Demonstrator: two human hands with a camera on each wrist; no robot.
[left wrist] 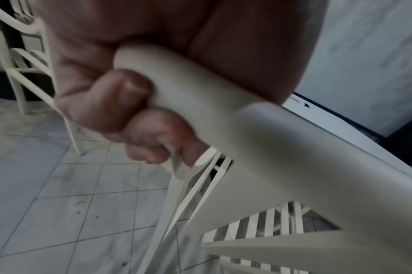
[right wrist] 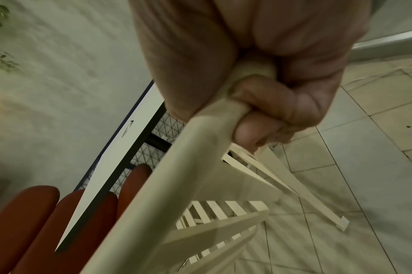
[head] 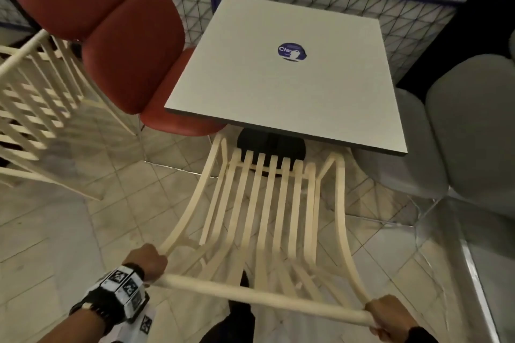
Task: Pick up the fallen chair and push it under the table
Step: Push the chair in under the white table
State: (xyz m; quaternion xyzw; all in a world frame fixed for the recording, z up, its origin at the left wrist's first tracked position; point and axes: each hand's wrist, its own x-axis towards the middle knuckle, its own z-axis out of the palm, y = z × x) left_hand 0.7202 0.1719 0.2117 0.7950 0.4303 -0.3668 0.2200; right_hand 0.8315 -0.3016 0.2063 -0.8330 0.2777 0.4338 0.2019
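Chair (head: 267, 203) upright at the table (head: 278, 86), seat front under its near edge. My left hand (head: 150, 262) and right hand (head: 390, 317) both clench its top rail.

Left hand (left wrist: 120, 103) wraps top rail of cream slatted chair (left wrist: 259, 148), thumb and fingers (left wrist: 158, 128) curled round it. Slats run down toward tiled floor (left wrist: 59, 194). Second cream chair (left wrist: 15, 55) upper left. White table (left wrist: 336, 122) edge at right.
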